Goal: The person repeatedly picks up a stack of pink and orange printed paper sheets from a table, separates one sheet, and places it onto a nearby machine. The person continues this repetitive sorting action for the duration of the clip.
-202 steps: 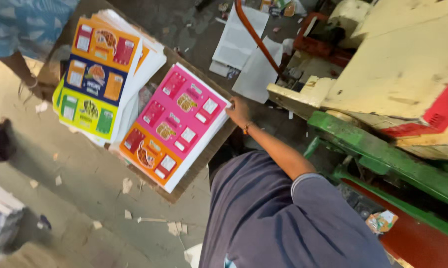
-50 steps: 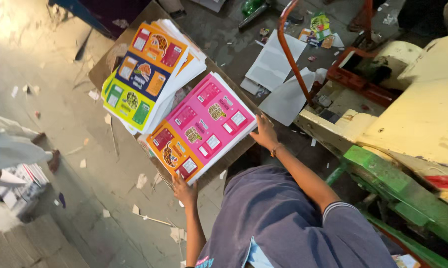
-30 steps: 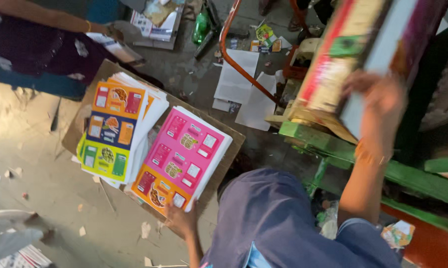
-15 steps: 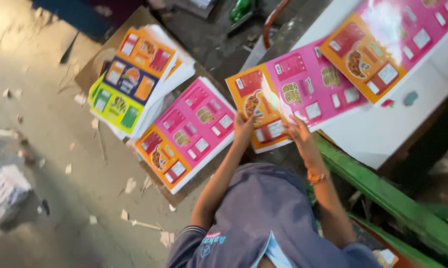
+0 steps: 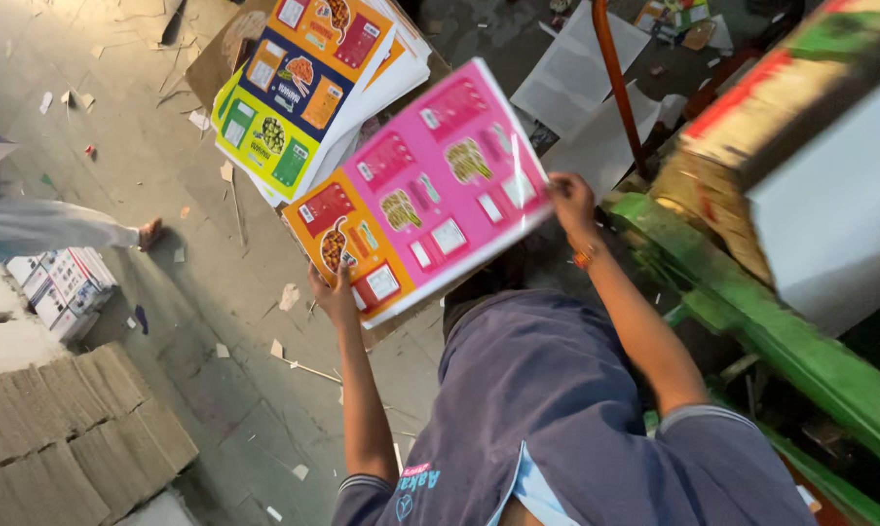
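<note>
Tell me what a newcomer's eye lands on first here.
First, the pink and orange printed sheet at centre, held flat by its ends between the left hand and right hand. Behind it, upper left, lies a stack of yellow, blue and orange sheets. On the right runs a green machine frame.

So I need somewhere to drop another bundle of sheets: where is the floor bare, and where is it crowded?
Bare concrete floor lies between the corrugated cardboard stack and the left hand, with only paper scraps. Crowded: the pile of printed sheets above, and loose white sheets by the green machine frame. Both hands hold the pink sheet; the right hand grips its far edge.
</note>
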Demonstrator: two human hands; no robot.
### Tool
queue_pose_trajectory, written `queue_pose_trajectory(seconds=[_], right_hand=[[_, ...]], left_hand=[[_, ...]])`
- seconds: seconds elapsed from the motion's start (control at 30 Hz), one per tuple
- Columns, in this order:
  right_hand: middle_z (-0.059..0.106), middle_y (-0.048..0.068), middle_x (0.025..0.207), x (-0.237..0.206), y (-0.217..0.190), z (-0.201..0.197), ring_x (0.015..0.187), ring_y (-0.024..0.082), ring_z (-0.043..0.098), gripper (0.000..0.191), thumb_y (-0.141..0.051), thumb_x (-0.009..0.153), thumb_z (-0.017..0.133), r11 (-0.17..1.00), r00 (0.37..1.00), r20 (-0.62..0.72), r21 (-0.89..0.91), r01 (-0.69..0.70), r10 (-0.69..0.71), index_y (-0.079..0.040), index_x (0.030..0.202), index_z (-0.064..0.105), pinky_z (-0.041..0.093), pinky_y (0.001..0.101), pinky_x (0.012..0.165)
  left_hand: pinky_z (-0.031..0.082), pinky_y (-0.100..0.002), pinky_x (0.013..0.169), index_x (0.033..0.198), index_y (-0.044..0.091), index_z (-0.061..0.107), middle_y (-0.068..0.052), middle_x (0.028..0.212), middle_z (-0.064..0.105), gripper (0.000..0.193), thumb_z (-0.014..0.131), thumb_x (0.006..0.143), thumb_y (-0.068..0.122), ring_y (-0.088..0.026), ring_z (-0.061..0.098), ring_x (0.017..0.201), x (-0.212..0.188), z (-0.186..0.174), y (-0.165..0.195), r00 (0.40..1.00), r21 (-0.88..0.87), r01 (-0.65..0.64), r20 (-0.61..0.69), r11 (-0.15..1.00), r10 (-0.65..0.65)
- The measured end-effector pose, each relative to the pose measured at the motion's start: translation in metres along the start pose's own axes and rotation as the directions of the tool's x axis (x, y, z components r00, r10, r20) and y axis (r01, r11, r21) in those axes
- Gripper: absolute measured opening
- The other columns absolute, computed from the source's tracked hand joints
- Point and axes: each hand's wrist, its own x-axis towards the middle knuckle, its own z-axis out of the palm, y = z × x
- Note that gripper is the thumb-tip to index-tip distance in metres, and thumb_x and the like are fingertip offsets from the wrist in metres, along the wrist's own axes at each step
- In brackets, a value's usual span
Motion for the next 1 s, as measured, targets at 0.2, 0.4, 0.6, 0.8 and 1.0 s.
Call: queue_pose_trajectory(seconds=[0.2, 0.4, 0.6, 0.8, 1.0], right_hand=[[0.075, 0.012, 0.096, 0.021, -0.020, 0.056, 0.087, 0.030, 0.072, 0.031, -0.020, 0.084, 0.082, 0.817, 0.996, 0.066, -0.569, 0.089, -0.063, -0.005, 0.108, 0.070, 0.055, 0.0410, 0.076], [0.067, 0.015, 0.113, 0.010, -0.027, 0.058, 0.106, 0.037, 0.063, 0.039, -0.028, 0.080, 0.084, 0.653, 0.988, 0.105, -0.741, 0.156, -0.117, -0.008, 0.110, 0.069, 0.053, 0.0475, 0.090], [0.056, 0.021, 0.135, 0.011, -0.022, 0.047, 0.129, 0.044, 0.047, 0.071, -0.068, 0.084, 0.066, 0.522, 0.960, 0.196, -0.851, 0.065, 0.201, -0.008, 0.121, 0.068, 0.042, 0.0605, 0.100], [0.061, 0.021, 0.132, 0.006, 0.000, 0.023, 0.125, 0.039, 0.055, 0.076, -0.066, 0.085, 0.068, 0.678, 0.982, 0.181, -0.717, 0.164, -0.046, -0.003, 0.128, 0.065, 0.045, 0.0510, 0.105], [0.069, 0.014, 0.133, -0.056, -0.045, -0.036, 0.124, 0.028, 0.066, 0.067, -0.058, 0.087, 0.069, 0.881, 0.674, 0.688, -0.459, 0.117, 0.269, -0.007, 0.131, 0.066, 0.051, 0.0390, 0.108]], left_hand=[[0.052, -0.038, 0.098, 0.140, 0.001, 0.051, -0.018, 0.128, 0.067, 0.065, 0.082, 0.086, 0.019, -0.029, 0.067, 0.114, 0.020, 0.003, 0.000, 0.990, 0.362, 0.053, -0.138, 0.931, -0.003], [0.048, -0.047, 0.106, 0.150, 0.001, 0.050, -0.022, 0.141, 0.063, 0.085, 0.086, 0.084, 0.040, -0.039, 0.063, 0.124, 0.010, -0.004, -0.001, 0.976, 0.718, -0.112, -0.049, 0.687, 0.211], [0.050, -0.042, 0.101, 0.143, -0.003, 0.041, -0.021, 0.133, 0.060, 0.095, 0.084, 0.078, 0.052, -0.030, 0.062, 0.121, -0.009, 0.019, -0.014, 0.985, 0.266, 0.168, -0.092, 0.949, -0.148], [0.045, -0.051, 0.100, 0.141, -0.004, 0.047, -0.028, 0.130, 0.059, 0.086, 0.090, 0.082, 0.043, -0.043, 0.056, 0.121, -0.012, 0.025, -0.023, 0.983, 0.569, 0.120, -0.181, 0.814, -0.019], [0.050, -0.049, 0.101, 0.135, -0.004, 0.057, -0.025, 0.129, 0.063, 0.052, 0.080, 0.095, 0.020, -0.041, 0.061, 0.118, -0.036, 0.062, -0.028, 0.937, 0.584, -0.112, -0.207, 0.804, 0.281]])
